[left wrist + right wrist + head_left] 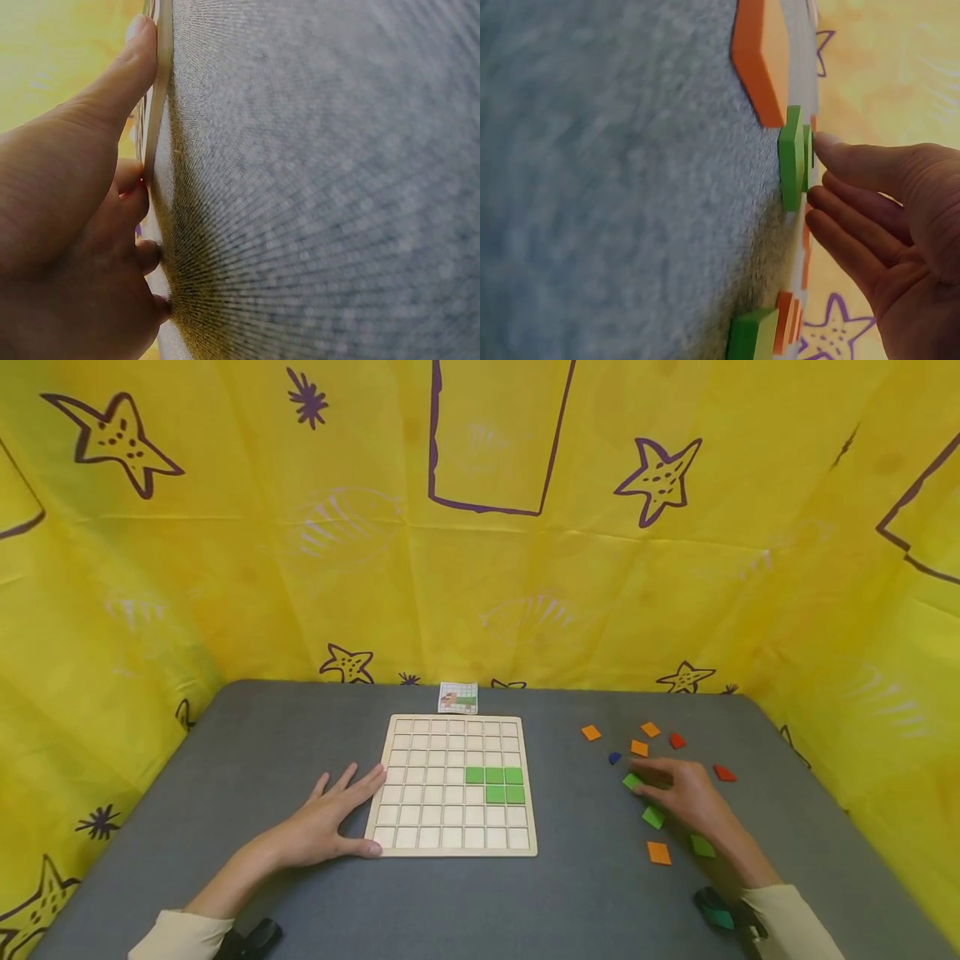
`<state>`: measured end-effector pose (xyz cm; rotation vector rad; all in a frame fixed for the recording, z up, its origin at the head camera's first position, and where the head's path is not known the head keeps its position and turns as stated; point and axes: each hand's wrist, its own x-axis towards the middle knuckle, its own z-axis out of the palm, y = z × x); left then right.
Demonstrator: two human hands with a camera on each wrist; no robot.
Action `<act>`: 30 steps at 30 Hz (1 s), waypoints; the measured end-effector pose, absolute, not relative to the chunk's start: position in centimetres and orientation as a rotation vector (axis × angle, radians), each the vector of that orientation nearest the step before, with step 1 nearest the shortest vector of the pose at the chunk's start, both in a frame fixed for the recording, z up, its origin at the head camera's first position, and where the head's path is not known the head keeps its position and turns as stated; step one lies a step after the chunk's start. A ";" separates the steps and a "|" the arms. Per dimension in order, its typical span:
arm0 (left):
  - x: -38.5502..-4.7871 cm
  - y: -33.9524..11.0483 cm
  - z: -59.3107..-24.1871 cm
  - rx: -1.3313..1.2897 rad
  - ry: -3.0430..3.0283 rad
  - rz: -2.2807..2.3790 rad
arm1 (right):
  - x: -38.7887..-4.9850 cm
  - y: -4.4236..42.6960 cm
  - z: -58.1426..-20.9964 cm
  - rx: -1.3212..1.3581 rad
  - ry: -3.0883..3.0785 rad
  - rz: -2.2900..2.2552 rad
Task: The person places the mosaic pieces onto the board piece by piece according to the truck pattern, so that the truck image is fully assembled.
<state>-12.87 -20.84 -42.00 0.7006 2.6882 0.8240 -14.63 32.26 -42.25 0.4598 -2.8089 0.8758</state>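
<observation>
A pale wooden grid board (416,816) lies on the grey table, with several green square tiles (494,775) in cells at its right side. My left hand (311,831) rests at the board's left edge, fingers spread, thumb on the near-left corner; the left wrist view shows the thumb (139,56) against the board's rim. Over the loose tiles on the right, my right hand (686,793) has its thumb by a green tile (632,782) and its fingers extended just beyond it. In the right wrist view, the right hand (885,210) shows a gap between thumb and fingers.
A small printed card (458,698) lies behind the board. Around the right hand are more green tiles (653,817), orange tiles (659,853), red pieces (724,772) and a small blue piece (615,758). A yellow patterned cloth (480,568) hangs behind the table.
</observation>
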 end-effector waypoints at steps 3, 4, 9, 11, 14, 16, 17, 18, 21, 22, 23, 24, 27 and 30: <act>-12.9 -20.8 -42.0 0.702 2.686 0.829 | -14.5 32.5 -42.2 0.445 -2.832 0.879; -12.9 -20.8 -41.9 0.703 2.685 0.831 | -14.5 32.5 -42.1 0.443 -2.836 0.876; -12.8 -20.9 -42.0 0.707 2.688 0.830 | -14.4 32.3 -42.1 0.475 -2.840 0.868; -12.8 -20.9 -41.9 0.707 2.689 0.827 | -14.4 32.1 -42.2 0.485 -2.837 0.868; -12.9 -20.8 -41.9 0.706 2.686 0.826 | -14.3 32.1 -42.2 0.483 -2.832 0.856; -12.9 -20.8 -41.9 0.703 2.684 0.824 | -14.2 32.0 -42.2 0.483 -2.827 0.863; -12.9 -20.8 -41.9 0.703 2.684 0.822 | -14.2 32.0 -42.2 0.483 -2.827 0.863; -12.9 -20.8 -41.9 0.702 2.685 0.818 | -14.2 32.0 -42.3 0.482 -2.828 0.864; -12.9 -20.8 -41.9 0.699 2.685 0.812 | -14.3 31.9 -42.2 0.482 -2.833 0.873; -12.9 -20.8 -41.9 0.699 2.685 0.812 | -14.3 31.9 -42.2 0.485 -2.836 0.867; -12.9 -20.8 -41.9 0.698 2.684 0.811 | -14.3 31.8 -42.1 0.489 -2.837 0.858; -12.9 -20.8 -41.9 0.698 2.683 0.811 | -14.4 31.8 -42.1 0.496 -2.836 0.854; -12.9 -20.8 -41.9 0.693 2.680 0.811 | -14.6 31.6 -41.9 0.522 -2.829 0.842; -12.9 -20.7 -41.9 0.691 2.679 0.811 | -14.7 31.4 -41.7 0.533 -2.822 0.857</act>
